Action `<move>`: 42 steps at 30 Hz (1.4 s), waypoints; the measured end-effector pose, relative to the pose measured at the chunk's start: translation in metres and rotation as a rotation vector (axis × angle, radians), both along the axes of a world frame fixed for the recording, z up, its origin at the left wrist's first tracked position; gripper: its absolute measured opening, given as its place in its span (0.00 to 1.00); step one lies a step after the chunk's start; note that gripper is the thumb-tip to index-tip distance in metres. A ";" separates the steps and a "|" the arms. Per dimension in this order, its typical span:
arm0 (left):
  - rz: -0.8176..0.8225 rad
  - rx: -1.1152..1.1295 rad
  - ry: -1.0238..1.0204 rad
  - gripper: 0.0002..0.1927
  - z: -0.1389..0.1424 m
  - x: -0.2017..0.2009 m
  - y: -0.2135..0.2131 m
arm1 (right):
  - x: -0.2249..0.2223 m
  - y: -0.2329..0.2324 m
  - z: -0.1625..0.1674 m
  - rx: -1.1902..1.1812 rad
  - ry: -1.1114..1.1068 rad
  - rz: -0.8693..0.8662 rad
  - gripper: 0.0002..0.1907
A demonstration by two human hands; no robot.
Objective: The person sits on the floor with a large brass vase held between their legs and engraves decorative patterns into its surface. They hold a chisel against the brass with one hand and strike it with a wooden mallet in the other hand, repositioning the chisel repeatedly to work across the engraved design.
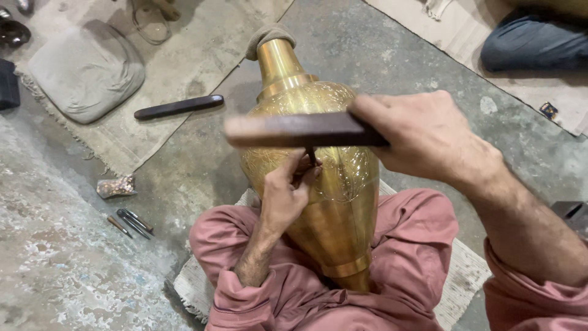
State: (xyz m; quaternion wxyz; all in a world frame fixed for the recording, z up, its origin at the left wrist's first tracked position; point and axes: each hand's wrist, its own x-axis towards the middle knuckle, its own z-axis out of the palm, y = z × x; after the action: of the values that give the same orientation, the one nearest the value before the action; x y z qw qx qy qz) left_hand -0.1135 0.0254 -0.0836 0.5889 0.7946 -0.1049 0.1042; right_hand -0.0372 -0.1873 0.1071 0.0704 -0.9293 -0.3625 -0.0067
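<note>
1. A brass vase (318, 184) lies tilted across the person's lap, its base toward the body and its neck pointing away over the concrete floor (392, 55). A cloth (267, 35) caps its mouth.
2. The left hand (283, 199) rests on the vase's engraved belly. Its fingers (293, 168) are pinched tight round a thin dark chisel (311, 156), whose tip meets the brass.
3. The right hand (429, 138) is above the vase, its fingers (373, 113) clenched on one end of a flat dark wooden mallet (294, 130). The mallet runs level across the vase, just over the chisel's upper end; whether they touch cannot be told.
4. Pink-clad knees (416, 220) flank the vase, and a woven mat (465, 270) lies under them.
5. A second dark wooden bar (179, 106) lies on the edge of a pale rug (202, 49), well apart from the hands, and a grey cushion (86, 67) sits farther left on the same rug.
6. A few thin metal tools (131, 222) and a crumpled shiny scrap (115, 186) lie on the floor to the left.
7. Another person's dark-clad leg (533, 43) shows at upper right.
</note>
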 end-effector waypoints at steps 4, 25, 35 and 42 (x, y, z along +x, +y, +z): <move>-0.082 0.096 0.076 0.15 -0.002 0.002 0.005 | -0.004 -0.007 -0.005 0.033 0.082 -0.076 0.14; -0.300 0.278 0.066 0.20 0.038 0.019 0.014 | -0.023 -0.056 -0.056 0.158 0.069 -0.216 0.14; -0.463 0.290 0.068 0.24 0.057 0.030 0.014 | -0.057 -0.073 -0.085 0.332 0.082 -0.327 0.17; -0.538 0.363 0.073 0.23 0.056 0.032 0.017 | -0.080 -0.081 -0.117 0.322 0.055 -0.422 0.19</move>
State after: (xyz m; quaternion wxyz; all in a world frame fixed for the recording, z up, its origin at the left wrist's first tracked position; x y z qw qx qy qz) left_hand -0.0818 0.0421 -0.0280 0.4475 0.8335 -0.3068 -0.1042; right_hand -0.1169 -0.2683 -0.0100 0.2243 -0.9610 -0.1529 -0.0534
